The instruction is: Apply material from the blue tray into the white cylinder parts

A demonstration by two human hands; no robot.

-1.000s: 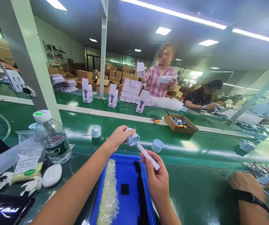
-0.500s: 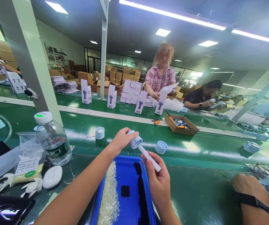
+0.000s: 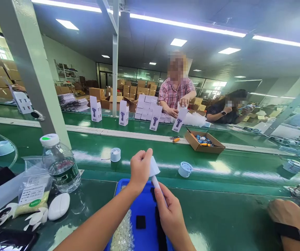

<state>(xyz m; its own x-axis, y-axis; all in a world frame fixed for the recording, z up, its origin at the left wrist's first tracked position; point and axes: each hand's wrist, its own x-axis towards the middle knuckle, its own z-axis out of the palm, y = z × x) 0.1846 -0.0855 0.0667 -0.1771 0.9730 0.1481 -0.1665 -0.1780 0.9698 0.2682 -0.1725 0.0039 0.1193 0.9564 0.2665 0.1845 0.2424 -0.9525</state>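
My left hand (image 3: 140, 170) is closed around a pale blue round plastic housing (image 3: 154, 167), its open side turned away from my view. A slim white plastic stick (image 3: 155, 182) meets the housing's lower rim; whether it goes inside cannot be seen. Gripping that stick from the right are the thumb and fingers of my right hand (image 3: 169, 205). Below both hands lies a blue tray (image 3: 124, 182) with small translucent rings (image 3: 124, 230) along its left side, black pieces (image 3: 158, 223) on the right and a black square (image 3: 140, 222) between them.
Similar housings (image 3: 115, 154) (image 3: 185, 169) stand on the green conveyor (image 3: 144, 148). A water bottle (image 3: 61, 164), a bag of pellets (image 3: 35, 191) and a white case (image 3: 59, 206) sit left. A carton (image 3: 204, 140) is beyond. A neighbour's hand (image 3: 286, 212) is at right.
My left hand has rolled the housing over, hiding its wired open side. Both hands are closer together, and my right hand is lower with the stick more upright. The co-worker opposite lowered the clear bag.
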